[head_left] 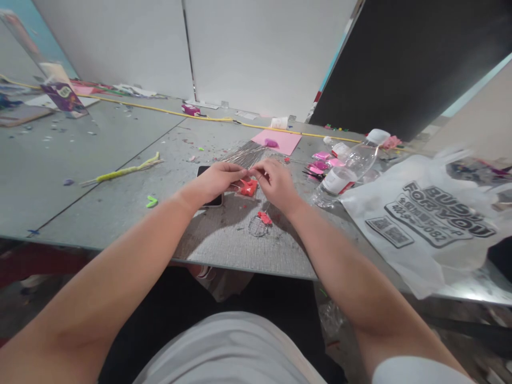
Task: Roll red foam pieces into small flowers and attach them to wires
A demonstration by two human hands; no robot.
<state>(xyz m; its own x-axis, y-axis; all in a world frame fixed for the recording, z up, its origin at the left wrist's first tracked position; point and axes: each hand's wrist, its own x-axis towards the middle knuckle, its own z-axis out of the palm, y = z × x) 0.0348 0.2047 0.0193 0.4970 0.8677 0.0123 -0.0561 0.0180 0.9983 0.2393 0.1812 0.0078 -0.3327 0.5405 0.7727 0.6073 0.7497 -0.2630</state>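
Observation:
My left hand [228, 177] and my right hand [274, 181] meet over the table with fingertips almost touching. Each is closed in a pinch, and whatever sits between the fingers is too small to make out. Just beneath the fingertips lies a red-orange lump [248, 188] that looks like soft clay on a clear wrapper. Nearer to me, a small red flower-like piece [264, 217] rests by a loop of thin wire [258, 226]. A dark phone [216, 201] lies partly under my left hand. Behind my hands spreads a bundle of thin wires [244, 154].
To the right stand a clear plastic bottle [340, 173] and a white plastic bag [424, 224]. Pink packets [320, 164] and dark-handled scissors [314, 174] lie beside the bottle. A pink sheet [286, 141] is at the back. Yellow-green twisted strands [124, 172] lie left.

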